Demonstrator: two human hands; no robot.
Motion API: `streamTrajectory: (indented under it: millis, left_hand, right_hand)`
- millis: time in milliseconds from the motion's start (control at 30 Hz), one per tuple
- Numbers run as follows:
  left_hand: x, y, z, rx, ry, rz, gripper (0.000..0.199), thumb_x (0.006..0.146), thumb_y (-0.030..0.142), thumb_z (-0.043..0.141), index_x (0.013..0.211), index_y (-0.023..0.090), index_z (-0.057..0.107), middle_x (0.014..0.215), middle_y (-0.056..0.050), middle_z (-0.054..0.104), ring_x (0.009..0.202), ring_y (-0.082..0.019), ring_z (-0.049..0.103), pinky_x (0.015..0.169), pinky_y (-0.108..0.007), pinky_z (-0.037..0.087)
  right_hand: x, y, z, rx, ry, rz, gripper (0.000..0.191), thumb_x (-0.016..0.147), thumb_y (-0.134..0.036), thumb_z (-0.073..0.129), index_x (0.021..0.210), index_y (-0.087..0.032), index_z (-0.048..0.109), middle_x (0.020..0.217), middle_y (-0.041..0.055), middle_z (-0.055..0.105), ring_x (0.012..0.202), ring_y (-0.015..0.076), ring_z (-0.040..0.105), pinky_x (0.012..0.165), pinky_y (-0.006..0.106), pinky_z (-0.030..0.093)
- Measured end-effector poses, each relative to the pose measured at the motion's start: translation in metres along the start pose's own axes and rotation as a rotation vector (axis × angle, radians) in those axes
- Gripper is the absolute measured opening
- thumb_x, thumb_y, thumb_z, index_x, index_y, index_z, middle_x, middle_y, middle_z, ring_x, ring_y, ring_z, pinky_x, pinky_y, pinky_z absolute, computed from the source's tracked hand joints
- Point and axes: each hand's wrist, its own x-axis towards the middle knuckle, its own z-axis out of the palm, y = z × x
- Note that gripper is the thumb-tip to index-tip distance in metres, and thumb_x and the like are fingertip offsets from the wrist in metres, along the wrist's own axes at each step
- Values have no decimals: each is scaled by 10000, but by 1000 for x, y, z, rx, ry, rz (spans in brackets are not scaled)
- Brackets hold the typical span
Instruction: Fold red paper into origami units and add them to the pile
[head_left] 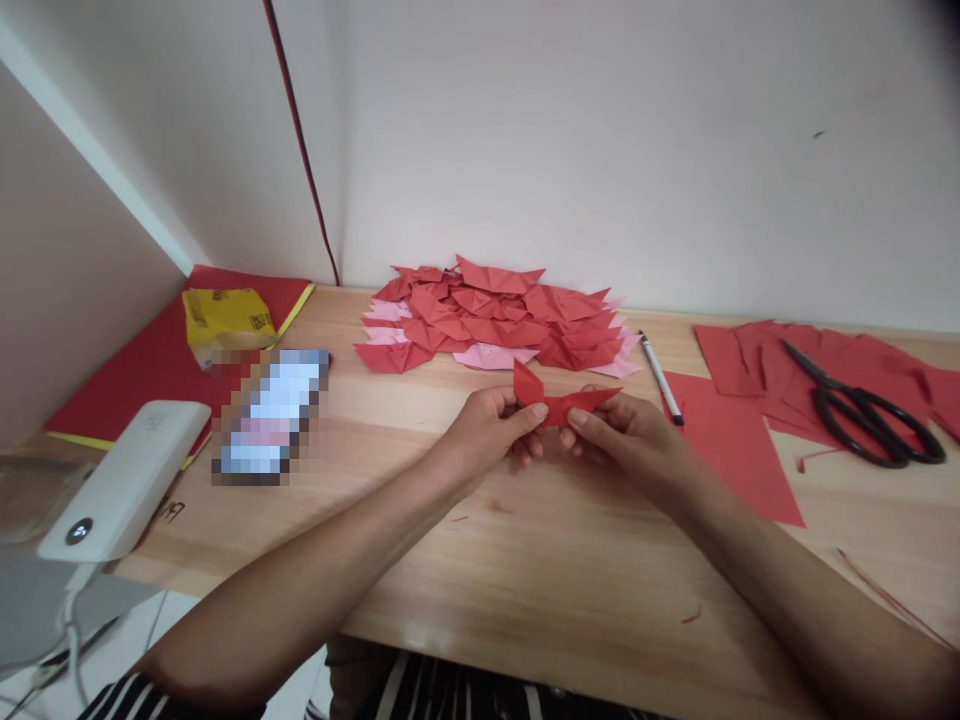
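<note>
A small folded red paper piece with two pointed ends is held between both hands above the wooden table. My left hand pinches its left part, thumb in front and fingers behind. My right hand grips the right part in the same way, its thumb near the lower middle. Just behind them lies a pile of folded red and pink paper pieces of similar pointed shape.
Right of the pile are a white marker, a red sheet, red paper pieces and black-handled scissors. At left are a phone, a white power bank and a yellow packet. Paper scraps lie near the front.
</note>
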Motion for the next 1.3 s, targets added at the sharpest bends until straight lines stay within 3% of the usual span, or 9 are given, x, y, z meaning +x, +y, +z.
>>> streamTrajectory:
  millis: [133,233,367,500,767,1000,1300]
  left_hand:
    - [1,-2,-1,80,-3,33,226,817,340,593,803,119,544,594,3,566,461,-67,498,442,-180,383]
    - [1,0,0,136,-7,33,186,850,304,548,807,124,524,547,15,557,434,-75,516,417,-175,382]
    - [0,2,2,68,-32,9,122,859,241,520,807,149,459,597,22,569,456,-108,599,388,-175,413]
    - [-1,6,3,39,-50,35,109,851,220,528,821,153,448,597,30,567,444,-110,608,371,-162,415]
    - [-1,11,0,89,-69,35,172,823,180,547,949,155,434,547,53,558,383,-104,578,345,-139,385]
    - [0,11,-1,54,-57,38,189,809,182,566,963,158,458,561,47,571,388,-105,570,349,-154,375]
    - [1,9,-7,5,-131,-32,180,775,221,632,881,148,506,560,46,570,360,-45,486,363,-142,291]
  right_hand:
    - [0,-3,0,-77,-36,-22,316,832,-494,572,795,-181,590,723,34,616,502,90,473,444,234,369]
    - [-2,-5,1,-97,30,-81,325,807,-462,616,982,-198,545,806,28,609,524,90,488,462,230,392]
    - [-3,-6,1,-161,61,-198,340,813,-401,630,1085,-236,510,1026,58,603,793,157,606,643,270,490]
    - [-2,-5,-1,-223,45,-263,263,839,-376,606,1054,-240,543,1093,64,581,974,196,585,779,304,494]
    - [-6,-12,-4,-345,10,-194,278,817,-410,618,1027,-233,571,1065,68,586,900,201,596,628,272,499]
    - [-7,-13,-3,-379,61,-233,224,835,-379,605,1012,-241,600,1061,47,622,1001,208,596,836,335,497]
    - [-16,-27,5,-553,89,-214,119,843,-327,593,891,-237,655,917,9,692,808,162,637,735,277,490]
